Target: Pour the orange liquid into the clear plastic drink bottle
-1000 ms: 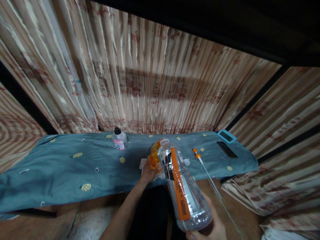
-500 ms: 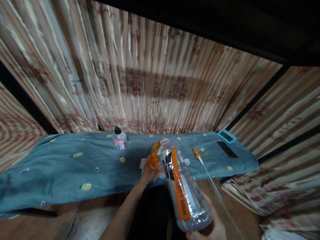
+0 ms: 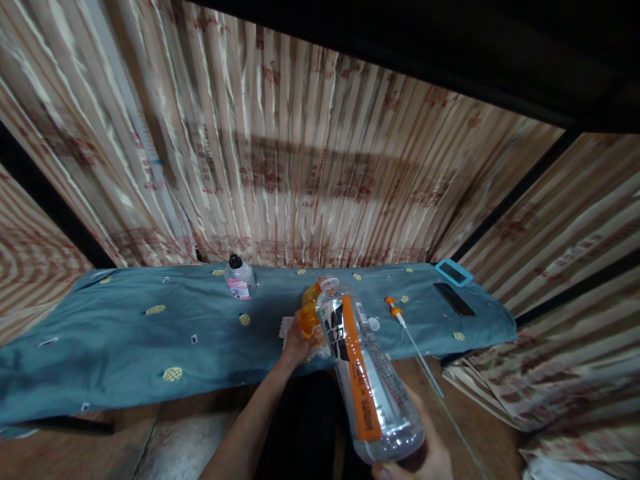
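Observation:
My right hand (image 3: 425, 450) is closed around the base of a large clear plastic bottle (image 3: 373, 383) with an orange and black label. The bottle is tilted, its neck pointing away from me at an orange bottle (image 3: 310, 310). Around that orange bottle my left hand (image 3: 299, 341) is wrapped; its mouth is hidden behind the clear bottle's neck, so I cannot tell whether the two touch. White tissue (image 3: 287, 328) lies under the left hand. To the right, an orange and white pump head (image 3: 395, 309) with a long tube rests on the cloth, near a white cap (image 3: 374, 324).
A clear bottle with a black cap and pink label (image 3: 240, 279) stands at the back left of the cloth-covered table (image 3: 120, 340). A phone (image 3: 454, 299) and a blue-framed digital clock (image 3: 454, 273) lie at the right. Curtains (image 3: 300, 167) hang behind, with dark frame bars.

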Available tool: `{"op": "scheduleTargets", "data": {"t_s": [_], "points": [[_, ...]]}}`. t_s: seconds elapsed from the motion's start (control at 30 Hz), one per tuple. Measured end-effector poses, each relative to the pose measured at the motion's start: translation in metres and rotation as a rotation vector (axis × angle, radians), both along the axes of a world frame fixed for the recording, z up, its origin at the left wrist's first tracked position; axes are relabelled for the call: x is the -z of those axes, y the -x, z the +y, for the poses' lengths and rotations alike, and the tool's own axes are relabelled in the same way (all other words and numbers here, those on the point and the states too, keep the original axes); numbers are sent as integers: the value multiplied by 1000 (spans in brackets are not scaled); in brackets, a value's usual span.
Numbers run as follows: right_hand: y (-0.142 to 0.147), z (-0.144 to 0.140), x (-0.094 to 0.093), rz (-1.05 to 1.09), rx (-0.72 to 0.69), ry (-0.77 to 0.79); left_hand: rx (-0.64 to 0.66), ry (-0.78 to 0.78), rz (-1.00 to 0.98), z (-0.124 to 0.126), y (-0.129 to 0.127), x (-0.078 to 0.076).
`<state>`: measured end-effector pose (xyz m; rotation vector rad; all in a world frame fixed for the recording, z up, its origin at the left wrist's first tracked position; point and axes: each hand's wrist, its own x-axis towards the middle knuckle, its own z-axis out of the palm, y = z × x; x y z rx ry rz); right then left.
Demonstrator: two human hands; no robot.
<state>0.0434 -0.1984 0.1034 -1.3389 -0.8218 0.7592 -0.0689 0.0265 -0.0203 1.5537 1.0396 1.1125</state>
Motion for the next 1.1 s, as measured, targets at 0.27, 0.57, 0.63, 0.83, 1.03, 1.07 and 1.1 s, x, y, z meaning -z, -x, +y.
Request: {"op": "scheduleTargets", "data": {"t_s": [0.27, 0.57, 0.63, 0.83, 1.03, 1.07, 1.1], "points": [[1, 1, 1, 6, 7, -27, 10, 15, -8, 0, 0, 1], [-3, -1, 0, -95, -20, 51, 5, 20, -16, -1, 1, -3], [-2, 0, 0, -87, -16, 48, -2, 23, -5, -1, 1, -3], [0, 0, 0, -22, 1, -1, 3, 8, -1, 1, 1, 3], [0, 0, 1, -59, 0, 7, 14, 18, -13, 1, 1, 2], [0, 0, 1, -65, -4, 12, 16, 19, -21, 0, 1, 1], [0, -1, 0, -70, -5, 16, 17, 20, -26, 0, 1, 1]]}}
